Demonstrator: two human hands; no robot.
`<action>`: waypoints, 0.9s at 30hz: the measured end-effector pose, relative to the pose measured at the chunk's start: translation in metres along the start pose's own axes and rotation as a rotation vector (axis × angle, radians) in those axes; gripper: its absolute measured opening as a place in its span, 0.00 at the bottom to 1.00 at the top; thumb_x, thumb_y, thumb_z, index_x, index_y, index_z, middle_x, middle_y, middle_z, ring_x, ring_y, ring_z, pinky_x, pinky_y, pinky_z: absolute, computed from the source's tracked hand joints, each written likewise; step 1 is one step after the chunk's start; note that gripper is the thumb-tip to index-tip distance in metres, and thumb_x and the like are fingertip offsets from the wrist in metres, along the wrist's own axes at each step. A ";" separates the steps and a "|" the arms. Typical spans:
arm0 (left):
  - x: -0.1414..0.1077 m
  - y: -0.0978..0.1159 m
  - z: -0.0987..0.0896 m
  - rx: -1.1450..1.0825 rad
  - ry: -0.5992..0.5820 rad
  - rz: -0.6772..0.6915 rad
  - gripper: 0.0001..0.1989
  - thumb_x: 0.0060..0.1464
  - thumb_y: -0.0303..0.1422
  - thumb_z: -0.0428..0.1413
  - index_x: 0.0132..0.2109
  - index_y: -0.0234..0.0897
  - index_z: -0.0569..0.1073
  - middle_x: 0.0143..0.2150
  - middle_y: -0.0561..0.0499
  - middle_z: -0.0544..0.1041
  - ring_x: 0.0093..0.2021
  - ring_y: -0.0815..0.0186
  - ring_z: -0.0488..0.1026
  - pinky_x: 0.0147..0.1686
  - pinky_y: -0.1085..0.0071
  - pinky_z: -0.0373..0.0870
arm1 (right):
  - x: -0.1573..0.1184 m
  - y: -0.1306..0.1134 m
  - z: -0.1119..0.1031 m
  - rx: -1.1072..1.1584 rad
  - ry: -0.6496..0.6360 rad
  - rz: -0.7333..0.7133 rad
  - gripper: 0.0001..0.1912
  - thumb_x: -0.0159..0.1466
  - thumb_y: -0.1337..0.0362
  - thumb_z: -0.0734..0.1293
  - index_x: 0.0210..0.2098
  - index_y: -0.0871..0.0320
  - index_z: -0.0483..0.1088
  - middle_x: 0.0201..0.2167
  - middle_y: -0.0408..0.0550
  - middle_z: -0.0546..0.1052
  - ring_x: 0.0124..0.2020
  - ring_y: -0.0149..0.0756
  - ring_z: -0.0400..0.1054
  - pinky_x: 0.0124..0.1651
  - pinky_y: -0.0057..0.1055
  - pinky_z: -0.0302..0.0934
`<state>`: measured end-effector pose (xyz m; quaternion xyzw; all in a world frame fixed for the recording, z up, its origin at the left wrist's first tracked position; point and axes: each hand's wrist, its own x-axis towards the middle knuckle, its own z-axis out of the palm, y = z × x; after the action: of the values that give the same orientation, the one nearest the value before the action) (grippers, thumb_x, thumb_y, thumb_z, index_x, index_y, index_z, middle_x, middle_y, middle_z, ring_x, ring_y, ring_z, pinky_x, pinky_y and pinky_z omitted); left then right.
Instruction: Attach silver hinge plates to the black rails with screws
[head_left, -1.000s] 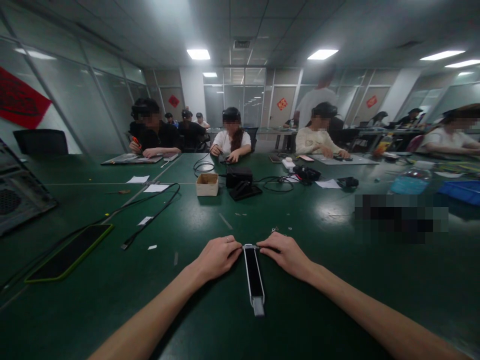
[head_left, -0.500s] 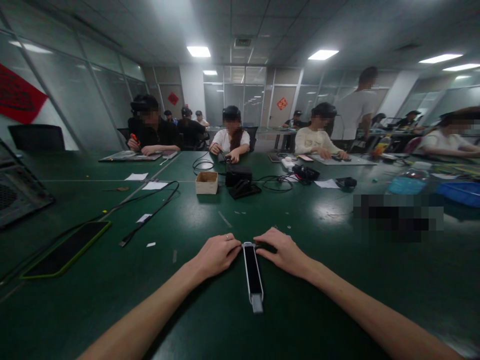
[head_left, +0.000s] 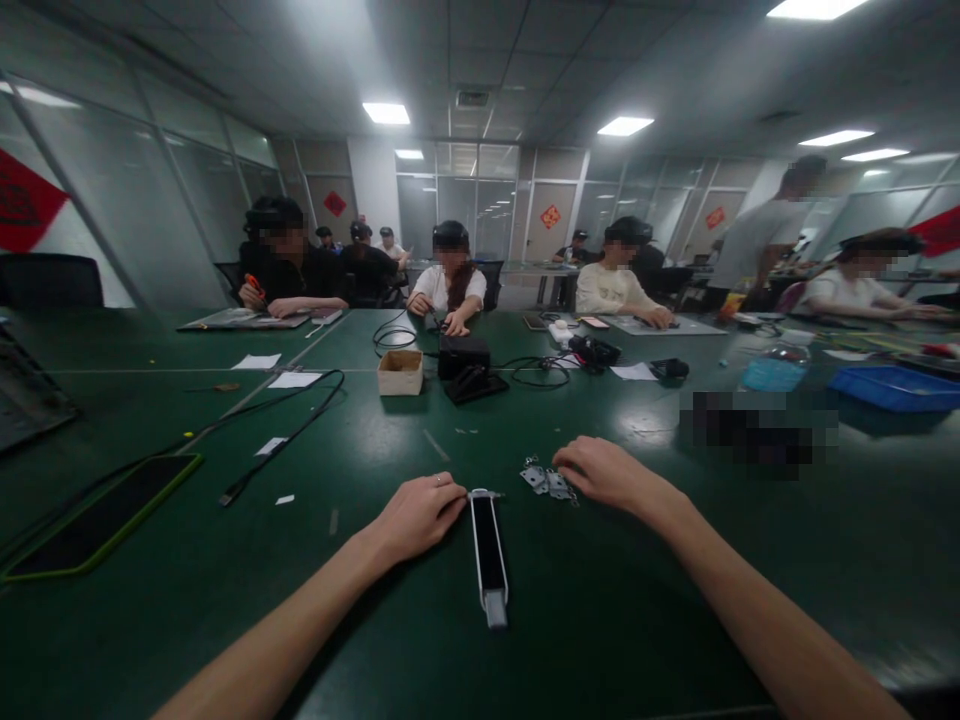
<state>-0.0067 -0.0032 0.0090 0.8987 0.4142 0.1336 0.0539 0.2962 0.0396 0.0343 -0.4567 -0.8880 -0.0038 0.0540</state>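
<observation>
Bar: the white-rimmed black bar (head_left: 489, 545) lies flat on the green bench (head_left: 585, 625) between the two forearms, a grey end piece (head_left: 496, 609) at its near end and a thin pin (head_left: 498, 495) jutting right from its far end.
Left hand: the left hand (head_left: 425, 508) is at the bar's far left corner, thumb and forefinger drawn close together there; whether they grip it, one cannot tell.
Right hand: the right hand (head_left: 604, 470) is beyond the bar and to its right, fingers bent, fingertips at the edge of the metal pieces; whether they hold one is hidden.
Metal pieces: the small metal pieces (head_left: 556, 485) lie in a loose cluster beyond the bar's far end, to its right.
Box: an open tan box (head_left: 400, 378) stands well beyond the bar, to its left.
Black block: a black block (head_left: 463, 355) sits farther off, roughly straight beyond the bar.
Slab: a green-edged dark slab (head_left: 105, 515) lies well to the bar's left.
Tray: a blue tray (head_left: 892, 398) rests far off to the bar's right.
</observation>
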 end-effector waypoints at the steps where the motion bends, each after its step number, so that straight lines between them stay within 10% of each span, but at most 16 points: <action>1: 0.000 0.000 0.000 -0.003 0.001 0.000 0.13 0.64 0.31 0.46 0.46 0.35 0.74 0.39 0.48 0.74 0.35 0.66 0.72 0.36 0.72 0.69 | -0.001 0.000 0.001 0.034 -0.020 0.013 0.10 0.63 0.68 0.61 0.38 0.56 0.75 0.35 0.52 0.77 0.37 0.41 0.70 0.38 0.35 0.62; 27: -0.001 -0.004 0.004 -0.027 0.015 0.010 0.12 0.63 0.30 0.46 0.46 0.36 0.73 0.39 0.48 0.74 0.35 0.67 0.72 0.36 0.73 0.68 | -0.001 -0.002 0.006 0.334 -0.096 0.059 0.11 0.60 0.72 0.61 0.41 0.58 0.71 0.30 0.46 0.74 0.28 0.33 0.67 0.31 0.28 0.60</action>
<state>-0.0091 -0.0017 0.0045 0.8989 0.4084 0.1460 0.0623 0.2943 0.0375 0.0283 -0.4667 -0.8641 0.1672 0.0866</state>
